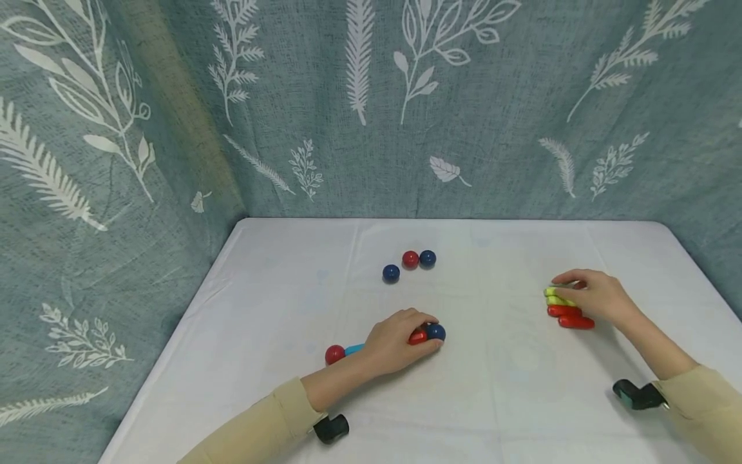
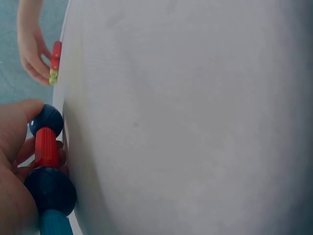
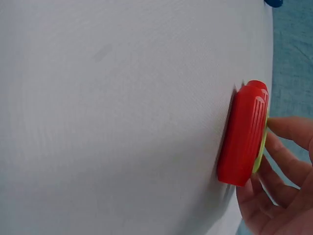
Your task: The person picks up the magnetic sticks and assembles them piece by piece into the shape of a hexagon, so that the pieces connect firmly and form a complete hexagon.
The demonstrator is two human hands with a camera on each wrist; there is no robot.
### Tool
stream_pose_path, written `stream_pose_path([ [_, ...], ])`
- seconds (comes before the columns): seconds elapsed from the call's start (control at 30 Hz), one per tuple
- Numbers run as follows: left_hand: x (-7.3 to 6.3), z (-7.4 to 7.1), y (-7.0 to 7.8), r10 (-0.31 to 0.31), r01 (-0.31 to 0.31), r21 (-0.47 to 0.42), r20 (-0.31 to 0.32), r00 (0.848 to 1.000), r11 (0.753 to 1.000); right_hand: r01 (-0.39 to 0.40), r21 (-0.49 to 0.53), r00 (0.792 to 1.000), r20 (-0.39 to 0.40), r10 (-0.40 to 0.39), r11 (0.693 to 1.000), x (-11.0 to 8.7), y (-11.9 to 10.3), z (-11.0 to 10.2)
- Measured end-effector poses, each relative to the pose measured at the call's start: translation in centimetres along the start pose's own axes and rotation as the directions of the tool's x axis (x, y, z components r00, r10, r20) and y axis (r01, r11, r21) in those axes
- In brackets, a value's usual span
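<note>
My left hand (image 1: 391, 345) holds a toy chain of balls and rods low at the middle of the table. Its thumb and fingers curl round a ribbed red rod (image 2: 46, 147) and the navy end ball (image 1: 436, 332). Farther along the chain come another navy ball (image 2: 50, 191), a light blue rod (image 1: 354, 349) and a red end ball (image 1: 334, 354); the hand hides part of this in the head view. On the right, my right hand (image 1: 599, 296) pinches a yellow-green rod (image 1: 551, 292). Another yellow-green rod (image 1: 553, 300) and two red rods (image 1: 576, 321) lie side by side with it.
Behind my left hand are two loose navy balls (image 1: 391, 274) and a red ball (image 1: 410, 260). A white cloth (image 1: 278, 277) covers the table. Patterned green fabric (image 1: 382, 174) hangs along the back and left edges. Dark wrist cameras (image 1: 332, 428) stick out below both sleeves.
</note>
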State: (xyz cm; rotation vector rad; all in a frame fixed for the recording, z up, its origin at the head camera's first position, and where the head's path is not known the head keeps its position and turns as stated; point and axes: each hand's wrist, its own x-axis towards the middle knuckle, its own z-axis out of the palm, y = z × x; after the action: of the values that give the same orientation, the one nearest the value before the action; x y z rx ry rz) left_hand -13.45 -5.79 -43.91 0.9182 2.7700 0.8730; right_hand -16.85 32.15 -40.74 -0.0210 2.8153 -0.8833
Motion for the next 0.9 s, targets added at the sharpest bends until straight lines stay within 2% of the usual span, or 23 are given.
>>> stream_pose_path([
  [0.23,-0.2,-0.1,-0.1,0.006,-0.006,-0.018,0.003,1.000,1.000,0.042,-0.004,0.999,0.011,-0.041,0.999,0.9,-0.6,0.7],
  [0.4,-0.3,-0.1,-0.2,0.002,-0.002,-0.020,0.009,1.000,1.000,0.114,-0.023,0.993,0.001,-0.114,0.993,1.4,-1.9,1.8],
  [0.7,-0.5,-0.1,-0.4,0.005,-0.004,-0.028,0.011,1.000,1.000,0.264,-0.017,0.964,-0.033,-0.265,0.964,0.9,-4.6,4.7],
  [0.9,-0.6,-0.2,-0.6,0.004,-0.004,-0.019,0.014,1.000,1.000,0.305,0.026,0.952,-0.003,-0.305,0.952,0.4,-6.3,6.2],
])
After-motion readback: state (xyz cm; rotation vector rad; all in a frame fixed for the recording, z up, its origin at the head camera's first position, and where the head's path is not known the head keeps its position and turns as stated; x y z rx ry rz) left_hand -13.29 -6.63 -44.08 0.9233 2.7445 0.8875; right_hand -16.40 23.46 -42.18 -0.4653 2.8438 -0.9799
